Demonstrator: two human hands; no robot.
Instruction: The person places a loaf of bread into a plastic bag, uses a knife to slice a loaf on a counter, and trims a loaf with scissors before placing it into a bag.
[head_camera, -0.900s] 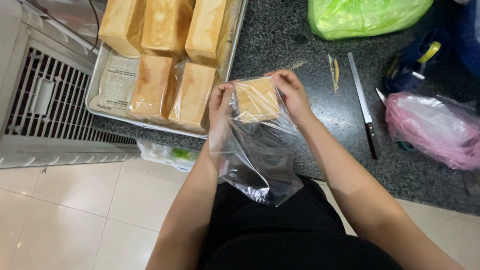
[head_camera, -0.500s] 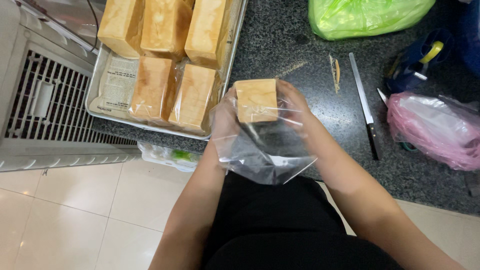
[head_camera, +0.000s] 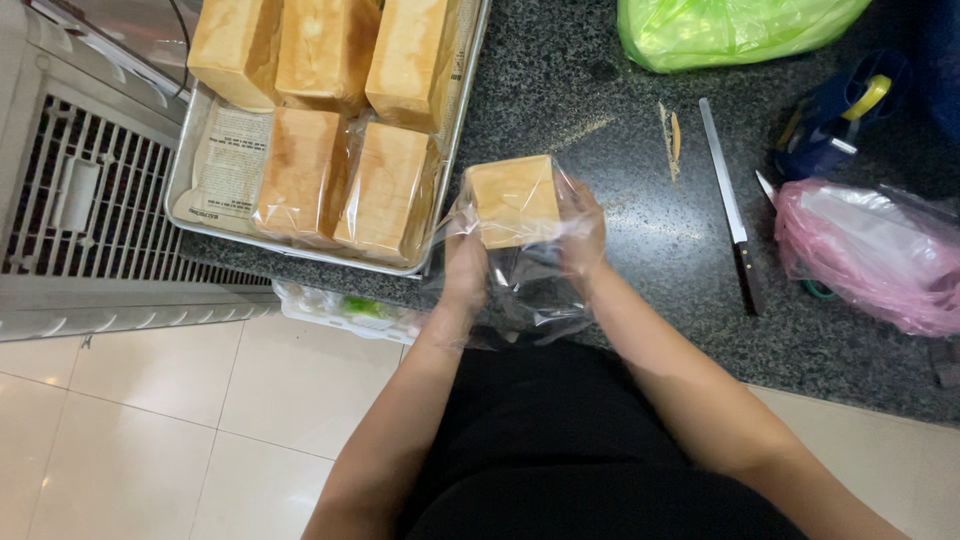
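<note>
Vent grille (head_camera: 75, 190): far left of the frame, pale slatted metal, below table level.
Tray (head_camera: 195, 215): upper left, on the dark speckled table (head_camera: 640, 250), lined with printed paper; five tall loaves (head_camera: 300, 170) stand in it, two of the front ones already in clear wrap.
Left hand (head_camera: 465, 265): centre of the frame, fingers closed on the left side of a clear plastic bag (head_camera: 530, 295) and pressing the loaf through the film.
Loaf of bread (head_camera: 513, 200): centre, held between both hands just above the table edge, right beside the tray's corner — its square end faces the camera, so its long axis runs down into the bag, which hangs loose below.
Right hand (head_camera: 583, 235): mirrors the left, fingers curled on the bag's right side against the loaf; both hands equally near, one per flank.
Knife (head_camera: 730, 215): right of centre, lying lengthwise, handle toward the person, well apart from the hands.
Green bag (head_camera: 720, 30): top right.
Pink bag (head_camera: 870, 255): right edge, a blue tape dispenser (head_camera: 835, 120) above it.
In the way: nothing between the hands and the tray — only its rim stands close.
</note>
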